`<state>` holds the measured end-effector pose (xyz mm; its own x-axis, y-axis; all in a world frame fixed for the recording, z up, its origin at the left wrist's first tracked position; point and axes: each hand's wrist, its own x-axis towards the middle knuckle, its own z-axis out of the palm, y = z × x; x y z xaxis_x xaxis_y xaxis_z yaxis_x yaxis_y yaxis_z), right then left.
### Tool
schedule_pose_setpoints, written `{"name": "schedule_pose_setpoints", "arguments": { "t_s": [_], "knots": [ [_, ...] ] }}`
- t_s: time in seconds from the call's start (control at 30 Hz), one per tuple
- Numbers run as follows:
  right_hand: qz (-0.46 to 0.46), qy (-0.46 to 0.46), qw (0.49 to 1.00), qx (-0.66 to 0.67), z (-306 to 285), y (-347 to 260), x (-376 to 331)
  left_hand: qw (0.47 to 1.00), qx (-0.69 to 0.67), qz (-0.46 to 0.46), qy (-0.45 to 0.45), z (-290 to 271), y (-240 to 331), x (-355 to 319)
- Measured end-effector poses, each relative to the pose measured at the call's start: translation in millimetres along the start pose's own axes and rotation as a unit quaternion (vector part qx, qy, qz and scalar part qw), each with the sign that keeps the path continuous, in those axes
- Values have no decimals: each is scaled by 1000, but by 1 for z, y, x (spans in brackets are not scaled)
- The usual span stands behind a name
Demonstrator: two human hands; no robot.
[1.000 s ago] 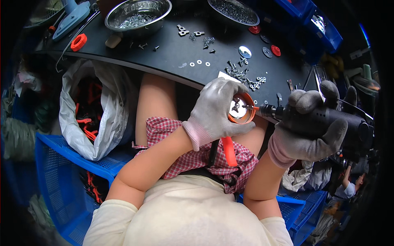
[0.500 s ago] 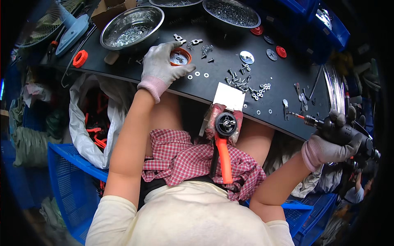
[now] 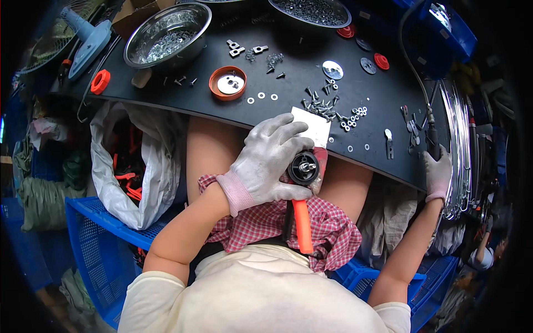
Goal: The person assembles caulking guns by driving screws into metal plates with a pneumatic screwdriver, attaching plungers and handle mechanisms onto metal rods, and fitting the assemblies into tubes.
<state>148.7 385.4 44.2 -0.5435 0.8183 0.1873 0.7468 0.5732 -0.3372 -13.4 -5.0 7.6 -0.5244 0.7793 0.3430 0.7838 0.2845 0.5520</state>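
My left hand point(image 3: 272, 155), in a pale glove, curls around the left side of a black round hub point(image 3: 303, 167). A threaded metal shaft stands up from the hub's middle, and an orange handle point(image 3: 302, 225) runs down from it over my lap. The thumb lies by the handle's top, while my fingers reach toward a white card point(image 3: 312, 127) at the table edge. At the far right my right hand point(image 3: 438, 175), also gloved, is closed around a slim black tool point(image 3: 432, 139) joined to a dark cable. Its lower end is hidden by the hand.
On the black table point(image 3: 189, 100) sit an orange cup point(image 3: 213, 84) holding metal discs, loose screws point(image 3: 317, 105), washers point(image 3: 262, 95) and flat metal pieces point(image 3: 389, 145). Metal bowls point(image 3: 206, 25) stand along the back. Below are a white sack point(image 3: 100, 150) and blue crates point(image 3: 83, 238).
My left hand has left the orange cup and come right and nearer to the black hub. The right hand has shifted up and left; the large black driver no longer shows in it.
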Motion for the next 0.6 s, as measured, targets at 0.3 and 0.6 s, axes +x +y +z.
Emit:
{"name": "schedule_pose_setpoints", "arguments": {
  "t_s": [0.3,0.6],
  "knots": [
    [-47,4,985,-167,20,8,-7,981,-192,-6,31,-7,6,15],
    [-269,-113,873,391,4,-123,-143,960,-278,-10,12,-7,15,5]
  ]
}}
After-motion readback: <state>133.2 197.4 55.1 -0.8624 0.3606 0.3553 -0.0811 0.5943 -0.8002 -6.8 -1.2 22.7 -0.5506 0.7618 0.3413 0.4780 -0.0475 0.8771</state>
